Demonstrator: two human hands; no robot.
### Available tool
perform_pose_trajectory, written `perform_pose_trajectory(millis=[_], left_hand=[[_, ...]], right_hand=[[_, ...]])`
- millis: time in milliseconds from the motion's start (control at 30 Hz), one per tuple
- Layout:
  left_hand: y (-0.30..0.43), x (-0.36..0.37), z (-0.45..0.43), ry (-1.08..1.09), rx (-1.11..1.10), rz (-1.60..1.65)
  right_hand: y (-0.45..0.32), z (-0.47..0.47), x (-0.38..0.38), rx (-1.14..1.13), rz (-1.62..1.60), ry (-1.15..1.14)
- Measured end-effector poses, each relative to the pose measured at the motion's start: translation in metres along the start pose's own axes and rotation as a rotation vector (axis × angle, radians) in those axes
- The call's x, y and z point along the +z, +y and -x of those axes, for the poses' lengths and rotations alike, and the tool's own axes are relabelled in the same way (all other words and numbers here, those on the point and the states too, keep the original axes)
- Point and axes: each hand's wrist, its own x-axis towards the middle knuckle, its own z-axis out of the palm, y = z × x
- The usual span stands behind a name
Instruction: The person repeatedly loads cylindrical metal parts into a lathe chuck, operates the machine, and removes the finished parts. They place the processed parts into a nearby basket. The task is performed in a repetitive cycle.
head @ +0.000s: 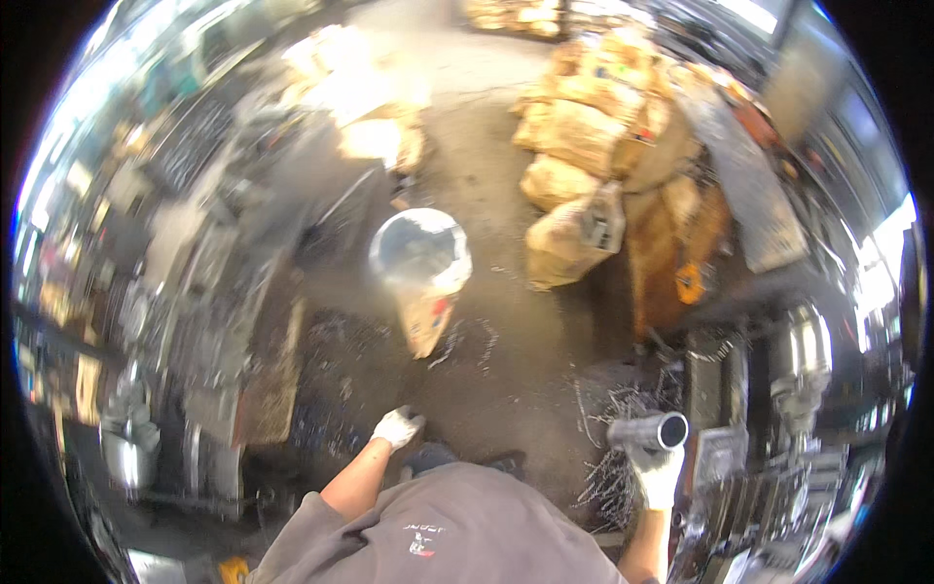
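Observation:
My right hand [657,471], in a white work glove, is closed around a short metal tube [648,431] at the lower right. The tube lies across the hand, with its open end facing right, above a tangle of metal shavings [609,474]. At the lower centre-left my left hand [398,428], gloved in white with darkened fingertips, hangs in front of my body near my shoes; its fingers look curled, but blur hides whether anything is in them. A round, shiny-topped container [421,248] stands on the floor ahead, with a printed carton piece below it.
Filled woven sacks [576,139] are piled at the upper right beside a rusty metal bin [653,255] and a long grey plate [744,182]. Machines with bright metal chucks [801,350] flank me on both sides. Metal shavings litter the dark floor [503,394].

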Motion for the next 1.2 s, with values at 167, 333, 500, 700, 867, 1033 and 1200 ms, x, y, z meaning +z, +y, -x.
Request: perform_pose_trajectory(millis=[167,333,500,700,867,1033,1200], left_hand=[[-0.182,0.009,0.026,0.265,-0.195,0.321],[-0.339,0.125,0.121,0.813,-1.006,1.077],[-0.318,0.203,0.259,1.578,-1.573,0.766],[-0.279,0.047,0.356,2.008,-1.435,0.491],[-0.288,0.017,0.37,1.991,-1.431,0.566],[-0.307,0.113,0.401,2.231,-0.474,1.922],[-0.232,-0.039,0.263,2.292,-1.16,1.279]], right_hand=[[-0.082,-0.07,0.168,-0.143,-0.104,-0.443],[-0.172,-0.087,0.293,-0.229,-0.135,-0.761],[-0.278,-0.083,0.437,-0.819,-0.308,-1.104],[-0.322,-0.053,0.618,-0.786,-0.044,-1.384],[-0.298,-0.066,0.691,-0.996,-0.133,-1.48],[-0.39,-0.121,0.69,-1.546,0.132,-1.546],[-0.526,-0.095,0.726,-1.528,-0.416,-1.666]])
